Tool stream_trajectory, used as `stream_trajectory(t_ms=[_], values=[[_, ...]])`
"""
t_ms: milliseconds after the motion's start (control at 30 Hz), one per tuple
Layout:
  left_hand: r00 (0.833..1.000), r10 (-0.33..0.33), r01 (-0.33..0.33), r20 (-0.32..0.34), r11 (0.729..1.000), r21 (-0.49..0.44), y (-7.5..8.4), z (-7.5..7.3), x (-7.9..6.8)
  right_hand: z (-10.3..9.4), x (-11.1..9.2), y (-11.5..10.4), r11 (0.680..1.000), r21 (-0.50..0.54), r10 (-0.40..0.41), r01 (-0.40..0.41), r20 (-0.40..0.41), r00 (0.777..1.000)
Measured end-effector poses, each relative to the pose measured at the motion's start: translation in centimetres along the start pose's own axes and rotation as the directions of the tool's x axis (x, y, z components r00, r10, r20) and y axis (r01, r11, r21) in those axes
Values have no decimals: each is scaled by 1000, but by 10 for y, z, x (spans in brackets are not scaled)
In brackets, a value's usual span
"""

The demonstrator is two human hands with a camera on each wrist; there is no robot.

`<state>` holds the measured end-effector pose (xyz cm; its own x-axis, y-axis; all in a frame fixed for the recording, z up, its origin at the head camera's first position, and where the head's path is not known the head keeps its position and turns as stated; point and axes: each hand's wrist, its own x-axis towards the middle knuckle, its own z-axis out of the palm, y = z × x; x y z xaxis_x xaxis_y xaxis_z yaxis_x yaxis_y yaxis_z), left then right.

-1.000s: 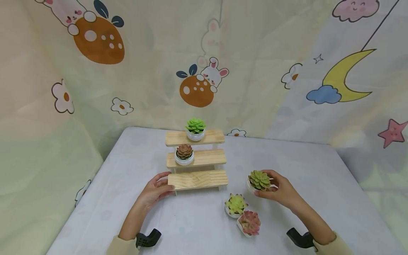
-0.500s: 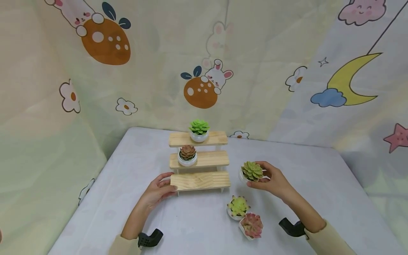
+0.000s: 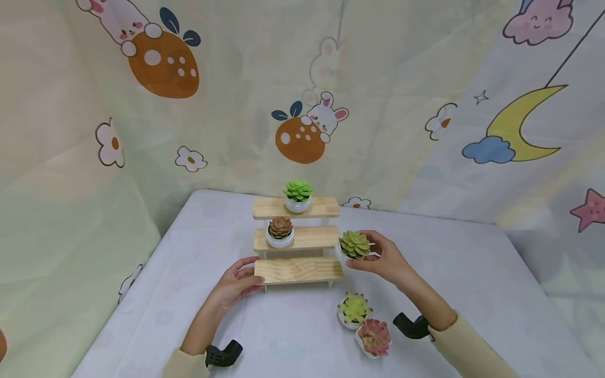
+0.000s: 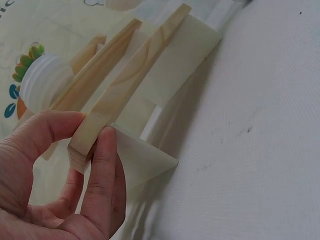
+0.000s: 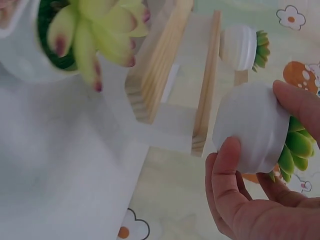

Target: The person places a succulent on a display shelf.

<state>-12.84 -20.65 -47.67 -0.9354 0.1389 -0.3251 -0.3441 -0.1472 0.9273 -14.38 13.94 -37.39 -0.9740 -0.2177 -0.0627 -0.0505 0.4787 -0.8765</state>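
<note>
My left hand [image 3: 232, 286] pinches the left end of the lowest step of a three-tier wooden display stand [image 3: 299, 270]; thumb and fingers wrap the plank's edge in the left wrist view. In my right hand [image 3: 385, 257] is a potted succulent [image 3: 354, 244] with green leaves, gripped by its white pot [image 5: 252, 129] and held at the right end of the middle step. A brown succulent [image 3: 281, 228] in a white pot sits on the left of the middle step. On the top step stands a bright green succulent [image 3: 298, 191].
Two more potted succulents, one yellow-green [image 3: 354, 308] and one pink [image 3: 374, 337], stand close together on the white-covered table [image 3: 283, 336], right of centre. A printed fabric backdrop [image 3: 236, 105] rises behind the table.
My right hand has carried the green succulent leftward and slightly up, from beside the stand to its right end. My left hand keeps its hold on the lowest step. The head view has shifted slightly.
</note>
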Motion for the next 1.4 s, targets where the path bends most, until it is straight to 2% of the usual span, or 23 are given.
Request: stream_trajectory(t_ms=[200,400,667,933,1400], values=[[1000,-7,7,-12,1000,-1,0,1,0,12,15,-7,1000,20,-21,21,5,1000],[1000,-4,4,6,1000,-5,-3,1,1,23,29,-12,999,25,-35,35,16,999],[1000,6,-6,13,1000,-3,-2,2,0,35,47,-18,1000,-7,11,-11,18,1000],[1000,-4,5,-13,1000,10,-1,3,0,39,56,-19,1000,10,12,-12,10,1000],[1000,-4,4,-20,1000,-3,0,1,1,43,65,-19,1000,15,14,-14,21,1000]])
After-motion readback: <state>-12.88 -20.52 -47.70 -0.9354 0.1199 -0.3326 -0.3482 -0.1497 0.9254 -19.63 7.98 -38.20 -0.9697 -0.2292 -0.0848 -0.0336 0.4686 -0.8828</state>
